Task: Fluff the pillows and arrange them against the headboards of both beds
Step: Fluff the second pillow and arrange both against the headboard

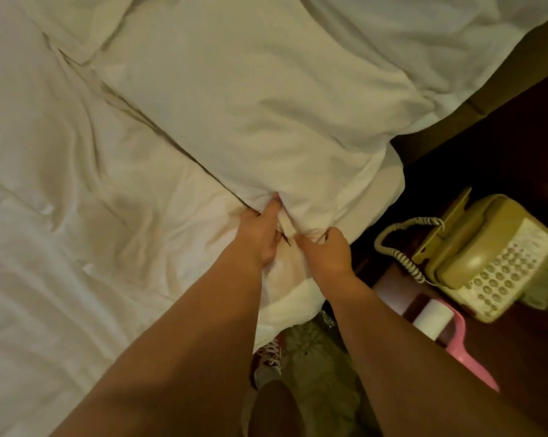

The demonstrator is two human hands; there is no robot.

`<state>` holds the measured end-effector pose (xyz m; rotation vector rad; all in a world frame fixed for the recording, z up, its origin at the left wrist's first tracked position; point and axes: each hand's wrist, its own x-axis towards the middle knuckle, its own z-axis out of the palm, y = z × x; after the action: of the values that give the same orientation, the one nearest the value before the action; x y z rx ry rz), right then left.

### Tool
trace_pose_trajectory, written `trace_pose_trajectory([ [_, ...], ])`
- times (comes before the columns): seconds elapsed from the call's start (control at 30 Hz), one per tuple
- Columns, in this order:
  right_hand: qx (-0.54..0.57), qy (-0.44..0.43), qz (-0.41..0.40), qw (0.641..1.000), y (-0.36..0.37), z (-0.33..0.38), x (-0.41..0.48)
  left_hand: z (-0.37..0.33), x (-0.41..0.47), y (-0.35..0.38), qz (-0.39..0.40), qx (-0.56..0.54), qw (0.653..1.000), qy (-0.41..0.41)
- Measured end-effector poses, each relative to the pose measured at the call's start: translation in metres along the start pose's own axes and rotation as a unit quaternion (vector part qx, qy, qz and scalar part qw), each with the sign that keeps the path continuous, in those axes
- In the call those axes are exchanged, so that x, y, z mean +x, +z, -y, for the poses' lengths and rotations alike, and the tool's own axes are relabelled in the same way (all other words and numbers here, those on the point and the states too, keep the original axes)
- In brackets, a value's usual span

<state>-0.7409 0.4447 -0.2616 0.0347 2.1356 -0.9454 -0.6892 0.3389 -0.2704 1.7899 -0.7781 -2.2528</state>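
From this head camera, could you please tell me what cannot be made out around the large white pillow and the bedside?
Head view throughout.
- Fingertips of left hand and right hand: buried in folds of the large white pillow.
- Brown padded headboard: mostly covered by a second white pillow, cut off by the right edge.
- Beige push-button telephone: key labels too blurred.
- White roll on pink plastic holder: partly behind right forearm.

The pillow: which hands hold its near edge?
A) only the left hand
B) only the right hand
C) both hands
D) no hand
C: the left hand and the right hand both grip the fabric at the near edge of the pillow, side by side.
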Motion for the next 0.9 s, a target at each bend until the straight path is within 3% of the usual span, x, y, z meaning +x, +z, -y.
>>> trace_pose_trajectory([
  [0.13, 0.122, 0.025, -0.006, 0.992, 0.005, -0.007, -0.018, -0.008, -0.014, -0.009, 0.049, 0.012, 0.998, -0.036],
  [0.27, 0.109, 0.056, -0.048, 0.991, 0.008, -0.021, -0.049, 0.004, -0.039, -0.022, -0.036, 0.108, 0.993, 0.016],
  [0.37, -0.053, 0.047, -0.084, 0.994, 0.01, -0.022, -0.069, 0.012, -0.061, -0.031, -0.044, 0.353, 0.927, 0.118],
  [0.5, -0.16, 0.016, -0.132, 0.978, -0.019, 0.004, -0.094, -0.002, -0.103, -0.028, -0.059, 0.536, 0.832, 0.133],
  [0.8, -0.212, -0.068, -0.2, 0.954, -0.125, 0.088, -0.127, -0.056, -0.185, 0.049, 0.002, 0.604, 0.758, 0.248],
  [0.9, -0.228, -0.088, -0.2, 0.949, -0.16, 0.111, -0.117, -0.065, -0.198, 0.084, 0.007, 0.645, 0.711, 0.279],
])
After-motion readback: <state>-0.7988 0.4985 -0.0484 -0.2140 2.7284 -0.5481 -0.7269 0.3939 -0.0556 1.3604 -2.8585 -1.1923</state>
